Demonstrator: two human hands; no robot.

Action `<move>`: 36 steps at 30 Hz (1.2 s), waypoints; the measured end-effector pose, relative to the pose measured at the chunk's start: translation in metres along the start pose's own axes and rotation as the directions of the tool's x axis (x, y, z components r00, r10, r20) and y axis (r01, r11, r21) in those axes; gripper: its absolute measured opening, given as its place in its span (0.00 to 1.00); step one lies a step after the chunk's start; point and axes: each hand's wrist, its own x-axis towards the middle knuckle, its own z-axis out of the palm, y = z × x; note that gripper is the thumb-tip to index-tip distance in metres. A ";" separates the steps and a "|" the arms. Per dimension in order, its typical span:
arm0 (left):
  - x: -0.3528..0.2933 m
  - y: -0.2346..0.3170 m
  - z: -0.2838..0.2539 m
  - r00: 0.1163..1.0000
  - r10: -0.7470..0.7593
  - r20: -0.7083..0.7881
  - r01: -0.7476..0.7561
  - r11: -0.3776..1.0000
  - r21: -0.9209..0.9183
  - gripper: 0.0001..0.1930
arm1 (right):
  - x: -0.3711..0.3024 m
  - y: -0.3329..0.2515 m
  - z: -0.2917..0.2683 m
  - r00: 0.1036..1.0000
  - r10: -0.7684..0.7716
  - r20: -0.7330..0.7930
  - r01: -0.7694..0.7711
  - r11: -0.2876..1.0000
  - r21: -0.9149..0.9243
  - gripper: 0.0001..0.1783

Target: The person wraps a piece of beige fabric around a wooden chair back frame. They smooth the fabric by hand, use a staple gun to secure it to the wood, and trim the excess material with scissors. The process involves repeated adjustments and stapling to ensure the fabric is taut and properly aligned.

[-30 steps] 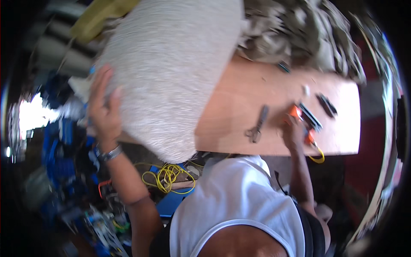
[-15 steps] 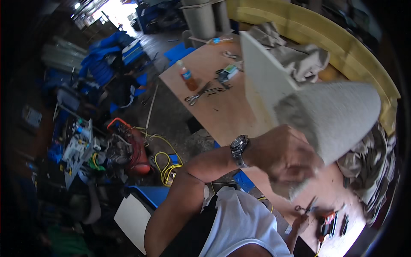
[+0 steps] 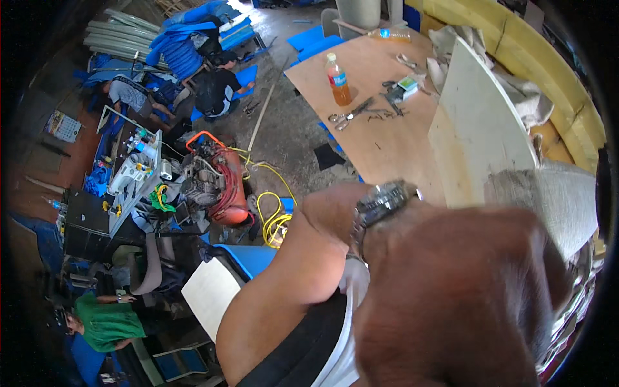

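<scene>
A left hand (image 3: 464, 290) looms before a pale board (image 3: 474, 122) on a workshop table (image 3: 396, 161).
The board stands beyond the hand, toward the far right, its long edge slanting from far left to near right, grey fabric (image 3: 570, 203) at its near end. Fingers hidden, the left hand's grip cannot be told; the right hand is out of view.

A bottle (image 3: 339, 82) stands upright on the tabletop (image 3: 400, 149) near the far-left corner. Scissors (image 3: 352, 113) lie before it, along the left edge. A second bottle (image 3: 391, 35) lies by the far edge. A panel (image 3: 467, 113) stands right of these; an upholstered piece (image 3: 560, 200) is at its near end, and cloth (image 3: 532, 106) lies right of the panel. On the floor (image 3: 287, 124), left of the tabletop, stands a compressor (image 3: 227, 209).
</scene>
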 end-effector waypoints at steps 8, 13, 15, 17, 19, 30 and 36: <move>-0.063 -0.030 -0.027 0.832 -0.504 -0.232 0.555 0.758 0.344 0.10 | 0.028 0.057 0.020 0.993 0.099 0.066 -0.099 0.995 -0.008 0.12; -0.222 -0.116 0.031 0.247 -0.969 -0.020 0.935 0.244 -0.259 0.13 | -0.041 -0.016 -0.074 0.838 0.261 0.480 -0.535 0.222 0.815 0.05; -0.246 -0.121 0.059 0.078 -0.992 0.100 0.895 0.025 -0.444 0.16 | -0.074 -0.056 -0.106 0.885 0.270 0.379 -0.429 0.155 0.890 0.06; -0.249 -0.126 0.085 -0.050 -0.977 0.209 0.750 -0.175 -0.637 0.19 | -0.099 -0.097 -0.161 0.974 0.146 0.170 -0.191 0.140 0.972 0.10; -0.237 -0.136 0.100 0.057 -0.980 0.189 0.683 -0.099 -0.724 0.21 | -0.116 -0.136 -0.221 0.995 0.070 -0.077 0.065 0.155 0.986 0.13; -0.189 -0.144 0.083 0.331 -0.924 0.193 0.665 0.084 -0.742 0.17 | -0.192 -0.251 -0.299 0.942 -0.210 -0.262 0.274 0.030 0.961 0.32; -0.177 -0.140 0.073 0.399 -0.912 0.097 0.797 0.293 -0.528 0.19 | -0.164 -0.262 -0.279 0.844 -0.495 0.206 0.165 0.605 0.779 0.38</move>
